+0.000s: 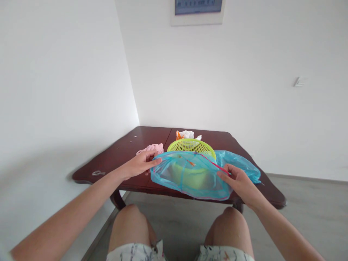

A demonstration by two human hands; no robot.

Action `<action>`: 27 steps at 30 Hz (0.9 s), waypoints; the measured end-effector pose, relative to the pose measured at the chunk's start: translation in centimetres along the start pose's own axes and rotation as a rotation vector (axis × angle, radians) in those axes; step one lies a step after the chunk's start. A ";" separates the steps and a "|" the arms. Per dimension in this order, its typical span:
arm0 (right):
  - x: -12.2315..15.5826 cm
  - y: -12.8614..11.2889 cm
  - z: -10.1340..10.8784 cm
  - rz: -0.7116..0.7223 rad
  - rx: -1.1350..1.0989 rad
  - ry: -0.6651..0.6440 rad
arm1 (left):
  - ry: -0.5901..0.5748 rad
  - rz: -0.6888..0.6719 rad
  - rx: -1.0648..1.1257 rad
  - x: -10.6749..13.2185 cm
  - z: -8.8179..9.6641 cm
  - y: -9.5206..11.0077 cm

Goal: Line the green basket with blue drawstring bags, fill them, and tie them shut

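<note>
My left hand point(140, 165) pinches the left edge of a turquoise mesh bag point(187, 177) with pink trim. My right hand point(235, 181) grips the bag's pink-edged opening at the right, and the two hands hold the bag stretched above the table. Through the mesh, a lime-green plastic basket point(191, 145) shows, its rim partly covered by the bag. A pink cloth point(150, 148) lies just beyond my left hand. Behind the basket sits a crumpled white and orange bundle point(186, 135).
The dark reddish-brown wooden table point(122, 152) stands in a corner between white walls, with a seam across its top. A framed panel point(198, 11) hangs on the far wall. My bare knees point(130, 224) are below the near table edge, above a grey floor.
</note>
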State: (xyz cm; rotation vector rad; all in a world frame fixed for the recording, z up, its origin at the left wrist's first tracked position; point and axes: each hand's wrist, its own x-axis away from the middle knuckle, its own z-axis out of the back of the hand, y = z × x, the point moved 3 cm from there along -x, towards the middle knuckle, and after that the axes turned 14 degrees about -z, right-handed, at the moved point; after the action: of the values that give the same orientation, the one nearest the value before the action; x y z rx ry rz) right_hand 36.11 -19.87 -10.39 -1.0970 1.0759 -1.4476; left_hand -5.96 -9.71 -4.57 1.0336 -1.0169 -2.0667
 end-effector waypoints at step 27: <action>2.4 0.5 -14.4 0.080 -0.312 -0.164 | 0.142 -0.197 0.029 1.3 -11.3 1.2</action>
State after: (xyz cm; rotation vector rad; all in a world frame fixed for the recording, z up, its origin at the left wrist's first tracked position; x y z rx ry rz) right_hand 21.87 -21.13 -13.45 -1.3504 1.2393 -1.1288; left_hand 3.10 -15.41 -8.52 1.3218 -0.9068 -2.1030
